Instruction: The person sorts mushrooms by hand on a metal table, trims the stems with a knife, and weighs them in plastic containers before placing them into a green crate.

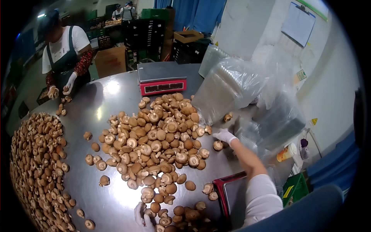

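My left hand (142, 217), in a white glove, is at the front edge of the mushroom pile. Its fingers curl around a brown shiitake mushroom (150, 213), partly hidden by the glove. Reaching out to the right of the heap, my gloved right hand (225, 135) has its fingers stretched out and nothing visible in them. A single mushroom (218, 145) lies just below those fingers. The main heap of shiitake mushrooms (156, 135) spreads over the metal table (83, 116) between my hands. More mushrooms (189, 214) lie in a dark cluster right of my left hand.
A red scale (162, 83) stands behind the heap, another scale (232, 185) beside my right forearm. Clear plastic trays in bags (228, 81) are stacked at right. A larger mushroom pile (36, 166) covers the left side. A co-worker (65, 54) handles mushrooms at far left.
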Demonstrator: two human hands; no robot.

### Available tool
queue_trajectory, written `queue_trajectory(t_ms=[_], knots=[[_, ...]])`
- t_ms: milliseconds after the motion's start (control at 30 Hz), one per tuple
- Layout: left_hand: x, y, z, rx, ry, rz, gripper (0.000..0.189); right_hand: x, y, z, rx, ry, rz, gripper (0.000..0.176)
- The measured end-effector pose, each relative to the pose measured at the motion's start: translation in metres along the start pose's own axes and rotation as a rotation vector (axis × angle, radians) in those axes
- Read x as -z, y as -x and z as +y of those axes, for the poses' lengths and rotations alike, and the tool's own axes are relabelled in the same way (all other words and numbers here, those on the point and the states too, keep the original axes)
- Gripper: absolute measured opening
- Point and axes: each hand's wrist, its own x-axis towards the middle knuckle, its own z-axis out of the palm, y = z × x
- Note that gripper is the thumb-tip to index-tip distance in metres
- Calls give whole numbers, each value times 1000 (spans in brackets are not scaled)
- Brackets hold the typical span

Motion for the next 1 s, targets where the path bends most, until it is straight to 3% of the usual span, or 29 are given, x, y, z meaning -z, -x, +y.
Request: queue_trajectory(t_ms=[33, 100, 167, 200, 233, 267, 300, 333, 367, 400, 433, 500, 567, 600, 633, 700, 767, 800, 833, 900, 967, 1000], knots=[[1, -1, -1, 8, -2, 8, 41, 9, 11, -9, 229, 1, -281, 62], [1, -3, 0, 25, -5, 27, 41, 35, 60, -40, 115, -279, -402, 57], [1, -6, -1, 43, -17, 38, 40, 57, 42, -49, 44, -113, -281, 53], [2, -6, -2, 48, -23, 50, 40, 56, 6, -35, 6, 175, -59, 44], [4, -6, -1, 52, -33, 59, 40, 49, -39, -10, 39, 272, 67, 44], [6, -5, -2, 55, -44, 69, 40, 26, -110, 43, 51, 210, 313, 44], [7, -7, -2, 56, -53, 81, 39, 33, -122, 40, -105, 283, 351, 44], [7, -8, -2, 60, -65, 92, 39, 39, -105, 22, -204, 28, 467, 43], [9, -9, -3, 67, -77, 105, 39, 25, -152, 48, -108, 163, 437, 48], [9, -10, -3, 74, -87, 115, 39, 12, -182, 65, -53, 504, 484, 53], [9, -10, -5, 80, -95, 129, 39, 2, -179, 65, -66, 224, 658, 57], [9, -9, -7, 91, -106, 157, 38, 4, -172, 67, -112, 119, 598, 58], [7, -10, -8, 93, -110, 173, 38, 14, -173, 65, -104, 211, 482, 57], [6, -9, -9, 96, -105, 179, 37, 12, -192, 87, -97, -88, 470, 52], [6, -8, -9, 94, -100, 190, 37, 17, -172, 72, -93, -86, 464, 52], [4, -6, -8, 90, -87, 197, 37, 48, -97, 12, -129, 171, 341, 51], [4, 0, -7, 72, -67, 212, 36, 23, -156, 46, -187, 440, 354, 58], [4, 0, -7, 63, -56, 221, 36, 30, -123, 32, 3, 342, 406, 62], [4, 1, -7, 53, -52, 231, 36, 28, -108, 25, 41, 259, 498, 62], [9, 1, -5, 37, -50, 235, 35, 33, -93, 21, -11, 157, 442, 41], [17, -4, -5, 23, -42, 252, 35, 22, -100, 40, 204, 156, 552, 26], [24, -12, -5, 11, -49, 265, 34, 23, -99, 39, 221, 112, 471, 24]])
